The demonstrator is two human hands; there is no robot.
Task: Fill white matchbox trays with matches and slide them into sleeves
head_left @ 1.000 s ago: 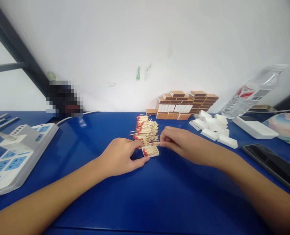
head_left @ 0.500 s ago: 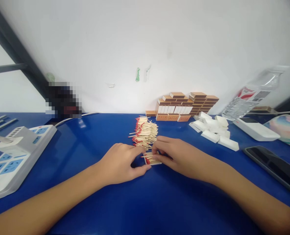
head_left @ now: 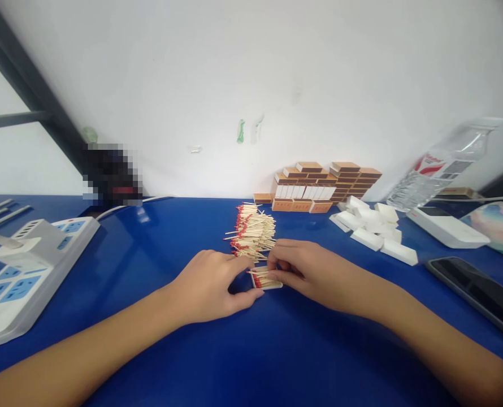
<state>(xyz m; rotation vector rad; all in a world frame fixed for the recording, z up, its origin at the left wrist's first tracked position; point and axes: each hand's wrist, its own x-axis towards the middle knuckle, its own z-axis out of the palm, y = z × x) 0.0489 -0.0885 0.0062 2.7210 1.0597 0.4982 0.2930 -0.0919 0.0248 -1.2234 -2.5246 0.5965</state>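
Right hand [head_left: 300, 265] is now in over the matchbox tray [head_left: 272, 287]; a second ago it's off the far right corner. Tray and left hand [head_left: 213, 282] sit a bit closer to the wearer, clear of the match pile [head_left: 254, 232]. Left: thumb and forefinger spread in a C, tips on near and far sides at the tray's left end, steadying it flat on the counter [head_left: 277, 350]. Right: thumb and forefinger pinched on a few loose matches [head_left: 257, 273] lying over the tray, red heads left, one poking past the left rim. More matches below in tray; right fingers hide its right end.

Pile is right behind the tray, near both hands. Stacked matchboxes [head_left: 306, 181] behind that, against the wall. White spare trays [head_left: 367, 239] heaped right, then bottle [head_left: 429, 165] and smartphone [head_left: 476, 288]. Power strip [head_left: 43, 291] far left. Nothing blocks the tray except the right hand.
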